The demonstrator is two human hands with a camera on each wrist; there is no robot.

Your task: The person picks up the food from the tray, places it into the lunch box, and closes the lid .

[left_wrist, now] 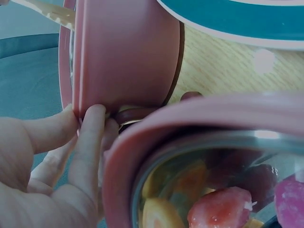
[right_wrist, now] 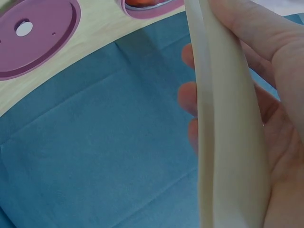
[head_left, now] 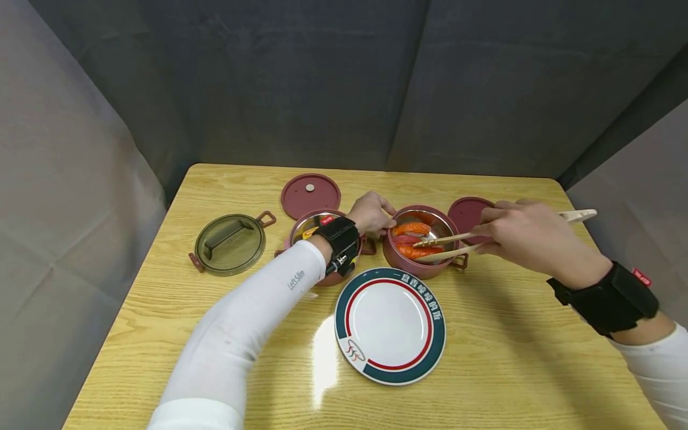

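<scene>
Got my left hand [head_left: 371,213] pinching the rim of the right pink pot [head_left: 421,263] so it won't slide. Right hand [head_left: 524,236] fingers squeeze the wooden tongs [head_left: 457,245], tips down on the salmon pieces [head_left: 411,229] inside, plate [head_left: 390,367] waiting just in front on the tabletop.

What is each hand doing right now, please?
Left hand: fingers pinch the rim of the round pink metal-lined pot.
Right hand: grips the pale wooden tongs, tips inside that pot.
</scene>
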